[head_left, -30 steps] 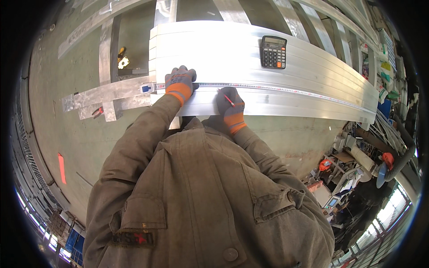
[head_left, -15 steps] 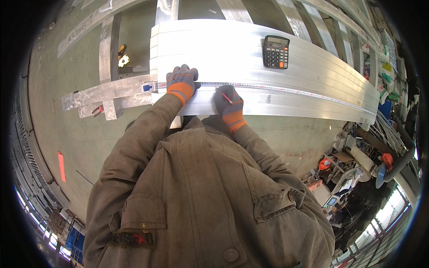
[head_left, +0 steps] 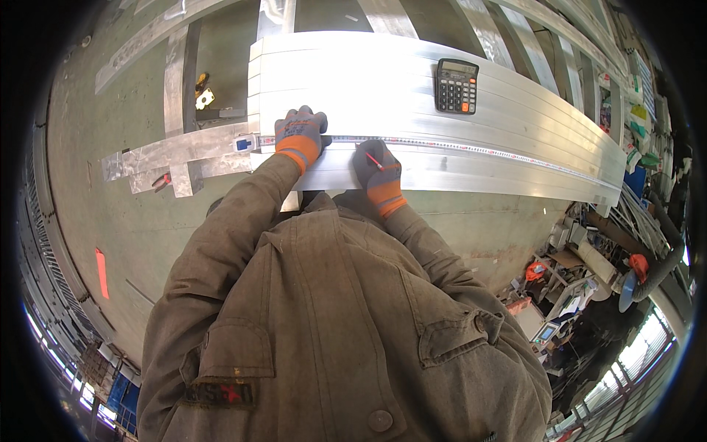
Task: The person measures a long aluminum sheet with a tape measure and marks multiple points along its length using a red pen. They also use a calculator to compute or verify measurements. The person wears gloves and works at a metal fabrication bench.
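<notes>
A stack of long, shiny aluminium profiles lies side by side in front of me. Along it stretches the blade of a tape measure, its blue and silver case resting past the left end of the profiles. My left hand, in a grey and orange glove, bears down on the blade near the case with its fingers bent. Close by on the right, my gloved right hand is closed around a thin red pencil, just beneath the blade; its tip is hidden.
A black calculator sits on the profiles, farther back. Metal frame bars support the work. Red-handled pliers rest on the frame at left. A yellow tool is seen between bars. Cluttered equipment stands at right.
</notes>
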The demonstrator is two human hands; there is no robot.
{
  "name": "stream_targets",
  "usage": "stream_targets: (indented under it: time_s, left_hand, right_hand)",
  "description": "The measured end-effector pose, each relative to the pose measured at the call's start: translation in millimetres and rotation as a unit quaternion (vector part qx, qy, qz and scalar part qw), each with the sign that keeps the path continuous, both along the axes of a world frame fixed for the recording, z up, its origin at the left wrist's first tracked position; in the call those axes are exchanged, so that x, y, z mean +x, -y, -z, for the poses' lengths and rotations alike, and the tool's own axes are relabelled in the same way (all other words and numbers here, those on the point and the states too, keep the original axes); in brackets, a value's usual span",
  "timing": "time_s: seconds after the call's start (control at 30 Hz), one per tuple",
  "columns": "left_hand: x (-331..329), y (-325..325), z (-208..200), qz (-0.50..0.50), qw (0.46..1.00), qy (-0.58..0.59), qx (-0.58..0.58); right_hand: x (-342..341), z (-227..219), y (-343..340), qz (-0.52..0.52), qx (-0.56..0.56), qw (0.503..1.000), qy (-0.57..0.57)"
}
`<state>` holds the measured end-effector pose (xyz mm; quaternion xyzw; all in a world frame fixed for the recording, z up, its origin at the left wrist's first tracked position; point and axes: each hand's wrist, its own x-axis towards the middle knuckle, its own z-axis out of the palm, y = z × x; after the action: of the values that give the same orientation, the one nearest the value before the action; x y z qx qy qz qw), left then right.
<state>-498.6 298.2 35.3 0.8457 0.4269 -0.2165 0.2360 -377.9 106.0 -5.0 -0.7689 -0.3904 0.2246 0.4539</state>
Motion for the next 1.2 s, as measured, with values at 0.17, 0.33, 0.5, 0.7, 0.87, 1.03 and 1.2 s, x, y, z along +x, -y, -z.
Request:
stream_targets:
  time_s: [0.17, 0.33, 0.5, 0.7, 0.87, 1.03, 1.2]
  left_hand:
    - [1, 0, 0, 0.0, 1.0, -0.005, 0.0]
    - [1, 0, 0, 0.003, 1.0, -0.007, 0.001]
    - [0, -1, 3, -0.001, 1.0, -0.013, -0.004]
    - [0, -1, 8, -0.003, 1.0, -0.019, -0.005]
    - [-1, 1, 9, -0.01, 1.0, -0.003, 0.005]
    - [-3, 5, 8, -0.01, 1.0, 0.021, 0.014]
    - [-8, 10, 11, -0.023, 0.999, 0.036, 0.028]
  right_hand:
    - [0, 0, -2, 0.003, 0.017, 1.0, -0.003]
    - [0, -1, -1, -0.002, -0.002, 1.0, 0.001]
    - [-1, -2, -3, 0.014, 0.003, 1.0, -0.001]
    - [2, 1, -1, -0.004, -0.022, 1.0, 0.0]
    - [14, -4, 11, 0.039, -0.012, 0.999, 0.0]
    - [105, -2, 23, 0.15, 0.082, 0.985, 0.036]
    - [199, 10, 33, 0.178, -0.006, 0.968, 0.175]
